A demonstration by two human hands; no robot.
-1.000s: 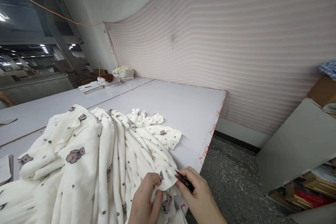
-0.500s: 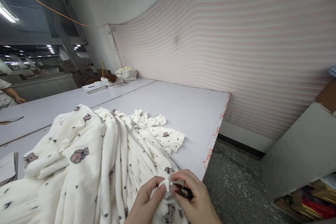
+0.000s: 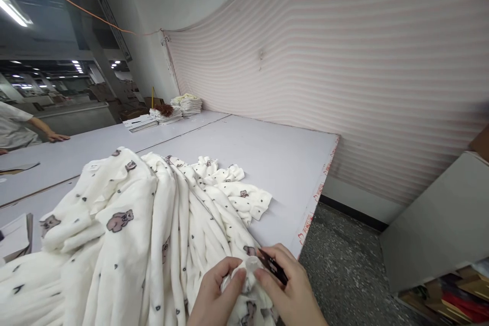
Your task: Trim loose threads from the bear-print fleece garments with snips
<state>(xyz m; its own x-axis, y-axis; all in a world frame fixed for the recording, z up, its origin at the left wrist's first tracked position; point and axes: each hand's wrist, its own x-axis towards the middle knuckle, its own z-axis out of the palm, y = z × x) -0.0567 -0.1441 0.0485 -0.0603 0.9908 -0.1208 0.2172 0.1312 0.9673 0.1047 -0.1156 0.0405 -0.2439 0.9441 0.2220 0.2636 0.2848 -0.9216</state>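
A heap of white garments (image 3: 126, 234) printed with small brown bears lies on the grey table (image 3: 260, 153) in front of me. My left hand (image 3: 216, 295) pinches a bunched edge of the white fabric (image 3: 248, 270) near the table's front corner. My right hand (image 3: 288, 290) is closed on the same bit of fabric and holds a small dark tool (image 3: 273, 266) between thumb and fingers. The two hands touch each other at the fabric.
Stacks of folded pieces (image 3: 168, 112) sit at the table's far end by the striped wall covering (image 3: 344, 61). Another person's arm (image 3: 38, 130) rests on the table at far left. Grey boards and a shelf (image 3: 439, 234) stand right, across the speckled floor (image 3: 344, 275).
My view has turned slightly left and the other person's arm has come into view. My hands stay together on the fabric edge, bunching it more tightly than a second ago.
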